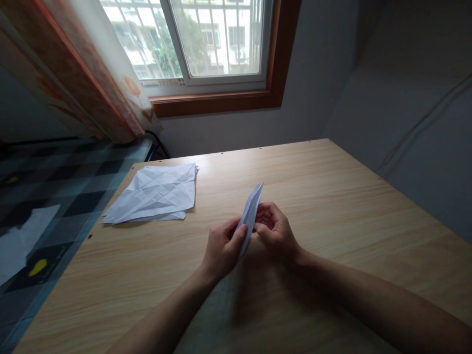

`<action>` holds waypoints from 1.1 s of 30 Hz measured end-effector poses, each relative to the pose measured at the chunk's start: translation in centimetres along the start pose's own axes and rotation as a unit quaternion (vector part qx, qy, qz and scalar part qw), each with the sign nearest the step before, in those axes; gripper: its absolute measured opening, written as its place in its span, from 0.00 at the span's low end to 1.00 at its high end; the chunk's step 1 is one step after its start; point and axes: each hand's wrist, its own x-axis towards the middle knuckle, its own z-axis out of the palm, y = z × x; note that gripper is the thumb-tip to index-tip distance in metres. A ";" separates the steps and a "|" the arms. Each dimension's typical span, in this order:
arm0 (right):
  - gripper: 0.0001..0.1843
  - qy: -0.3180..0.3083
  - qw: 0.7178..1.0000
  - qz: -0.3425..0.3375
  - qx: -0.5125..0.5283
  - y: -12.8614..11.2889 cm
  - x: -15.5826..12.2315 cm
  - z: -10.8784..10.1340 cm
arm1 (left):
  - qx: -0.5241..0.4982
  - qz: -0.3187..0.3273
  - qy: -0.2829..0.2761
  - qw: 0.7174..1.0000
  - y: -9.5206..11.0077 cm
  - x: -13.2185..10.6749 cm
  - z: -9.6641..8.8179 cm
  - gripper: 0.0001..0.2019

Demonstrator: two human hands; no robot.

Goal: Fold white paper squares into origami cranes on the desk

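A folded sheet of white paper [251, 211] is held up above the wooden table [332, 206], tilted with its pointed tip up and to the right. My left hand [224, 246] is closed on its lower left side, the thumb pressed flat across the near face. On the other side, my right hand [275, 228] has its fingers curled and meets the paper's right edge with thumb and fingertips. Parts of the right fingers are hidden behind the paper. To the left lies a stack of creased white paper sheets [162, 191], apart from both hands.
Beyond the table's left edge is a dark checked cloth [55, 172] with another piece of white paper [25, 241] on it. A patterned curtain [96, 73] hangs beside the barred window [221, 39]. On the right, a cable [420, 125] runs along the wall.
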 end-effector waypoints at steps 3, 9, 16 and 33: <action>0.13 0.004 1.000 0.000 -0.007 0.1 0.1 0.0 | -0.013 -0.009 0.021 1.000 0.0 0.1 0.0 0.15; 0.14 0.024 0.999 0.039 -0.029 0.3 0.3 0.0 | -0.149 -0.061 0.037 0.986 -0.4 0.3 0.3 0.12; 0.16 0.000 0.999 0.033 0.008 0.4 0.2 -0.1 | -0.226 -0.102 0.025 0.968 -0.5 0.4 0.3 0.13; 0.19 -0.091 0.992 0.082 0.031 0.2 0.1 -0.3 | -0.245 -0.098 0.079 0.961 -1.1 0.5 0.3 0.17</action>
